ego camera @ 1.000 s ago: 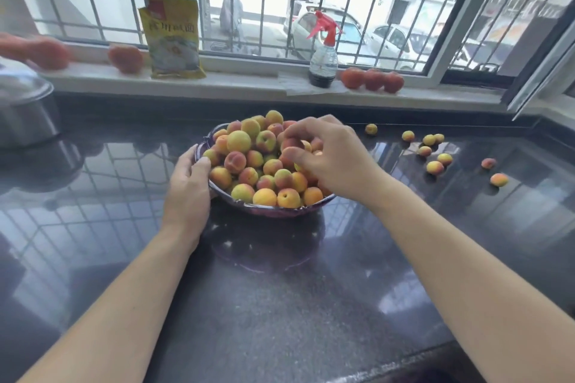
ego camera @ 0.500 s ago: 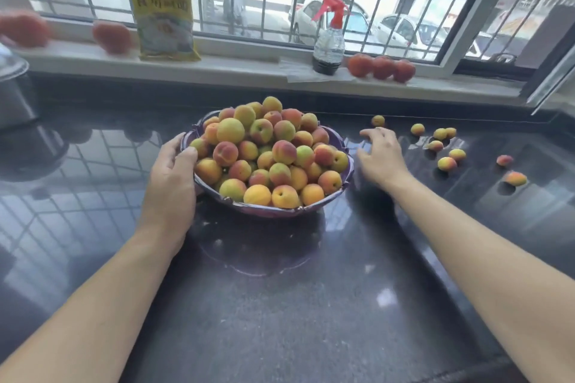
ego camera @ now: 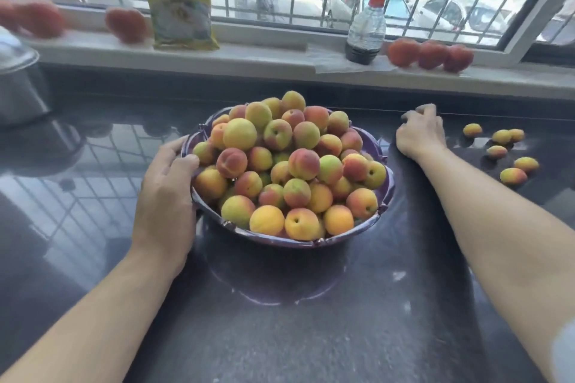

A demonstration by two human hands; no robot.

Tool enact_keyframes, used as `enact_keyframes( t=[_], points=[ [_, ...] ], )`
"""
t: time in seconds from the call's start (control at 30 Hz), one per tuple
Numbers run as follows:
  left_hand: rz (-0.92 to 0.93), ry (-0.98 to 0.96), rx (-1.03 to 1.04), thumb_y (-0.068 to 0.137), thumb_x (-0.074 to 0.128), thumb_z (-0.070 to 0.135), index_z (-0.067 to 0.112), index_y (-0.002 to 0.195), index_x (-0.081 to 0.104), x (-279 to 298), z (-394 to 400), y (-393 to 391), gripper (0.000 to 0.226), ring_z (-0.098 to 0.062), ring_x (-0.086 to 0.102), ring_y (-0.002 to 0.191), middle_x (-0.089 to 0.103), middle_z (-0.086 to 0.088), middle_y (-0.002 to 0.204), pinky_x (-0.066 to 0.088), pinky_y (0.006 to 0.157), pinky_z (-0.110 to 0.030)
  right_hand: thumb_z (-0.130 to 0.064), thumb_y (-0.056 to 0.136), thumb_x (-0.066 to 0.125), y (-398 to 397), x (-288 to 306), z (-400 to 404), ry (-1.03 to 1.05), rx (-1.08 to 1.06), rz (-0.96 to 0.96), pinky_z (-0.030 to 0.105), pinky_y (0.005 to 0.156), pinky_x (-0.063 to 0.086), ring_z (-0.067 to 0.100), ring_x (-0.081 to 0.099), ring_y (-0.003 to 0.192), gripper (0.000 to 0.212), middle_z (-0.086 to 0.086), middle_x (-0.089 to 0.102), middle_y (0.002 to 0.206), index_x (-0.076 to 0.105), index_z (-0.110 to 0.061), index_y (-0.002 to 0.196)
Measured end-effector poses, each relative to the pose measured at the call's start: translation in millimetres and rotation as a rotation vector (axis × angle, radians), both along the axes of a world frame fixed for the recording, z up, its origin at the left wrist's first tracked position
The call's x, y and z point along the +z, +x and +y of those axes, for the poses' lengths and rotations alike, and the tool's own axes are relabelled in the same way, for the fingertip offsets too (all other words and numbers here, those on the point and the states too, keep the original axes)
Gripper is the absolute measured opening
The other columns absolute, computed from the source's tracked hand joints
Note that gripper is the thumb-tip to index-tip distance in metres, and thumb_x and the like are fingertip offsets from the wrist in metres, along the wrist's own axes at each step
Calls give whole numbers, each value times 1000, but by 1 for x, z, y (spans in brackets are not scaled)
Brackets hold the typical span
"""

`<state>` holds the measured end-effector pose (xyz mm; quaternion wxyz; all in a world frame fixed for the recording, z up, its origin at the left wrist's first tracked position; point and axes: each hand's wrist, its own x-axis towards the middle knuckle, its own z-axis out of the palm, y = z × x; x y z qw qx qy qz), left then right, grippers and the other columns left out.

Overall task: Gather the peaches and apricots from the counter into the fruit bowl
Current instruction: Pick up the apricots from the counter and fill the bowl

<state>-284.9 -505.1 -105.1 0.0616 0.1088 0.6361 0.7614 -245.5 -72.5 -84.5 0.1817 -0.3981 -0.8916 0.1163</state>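
A purple fruit bowl [ego camera: 311,241] stands mid-counter, heaped with peaches and apricots [ego camera: 289,165]. My left hand [ego camera: 168,196] grips the bowl's left rim, thumb over the edge. To the right of the bowl, near the counter's back edge, my right hand [ego camera: 418,134] has its fingers curled over a small apricot that is almost wholly hidden under them. Several loose apricots [ego camera: 513,176] lie on the dark counter further right, apart from the hand; the nearest [ego camera: 472,130] sits just past my knuckles.
On the window sill stand a yellow bag [ego camera: 179,3], a spray bottle [ego camera: 365,28] and red fruits [ego camera: 431,54], with more red fruits [ego camera: 126,25] at the left. A metal pot [ego camera: 18,84] sits at the far left of the counter.
My right hand left the top of the fruit heap, swung right across the counter and closed its fingers over the apricot near the back edge. My left hand stayed on the bowl.
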Motion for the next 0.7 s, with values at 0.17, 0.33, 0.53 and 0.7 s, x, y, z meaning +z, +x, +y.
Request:
enact_keyframes(
  t=[0.17, 0.33, 0.53, 0.7],
  points=[
    [-5, 19, -23, 90, 53, 33, 25, 125, 74, 1, -1, 0, 42, -41, 72, 119, 77, -15, 123, 54, 103, -72, -18, 103, 50, 24, 6, -33, -51, 177, 185, 36, 94, 43, 37, 55, 113, 25, 17, 49, 125, 63, -15, 124],
    [-21, 20, -41, 87, 53, 42, 26, 127, 73, 4, -1, 2, 47, -40, 72, 118, 77, -13, 122, 55, 102, -70, -24, 95, 69, 66, 53, -114, -357, 438, 460, 27, 79, 56, 20, 68, 85, 23, 9, 71, 106, 65, -16, 117],
    [-8, -4, -85, 87, 51, 51, 31, 129, 72, 7, -3, 4, 51, -36, 73, 119, 78, -9, 124, 56, 102, -67, -37, 91, 72, 84, 85, -198, -267, 640, 336, 27, 90, 53, 5, 67, 95, 20, -10, 72, 98, 68, -27, 107],
    [-9, -10, -94, 85, 51, 53, 34, 130, 71, 9, -3, 6, 52, -36, 74, 116, 78, -8, 122, 58, 99, -67, -29, 97, 65, 90, 81, -199, -378, 608, 383, 32, 94, 53, 7, 66, 102, 14, -9, 73, 104, 72, -23, 107]
  ],
)
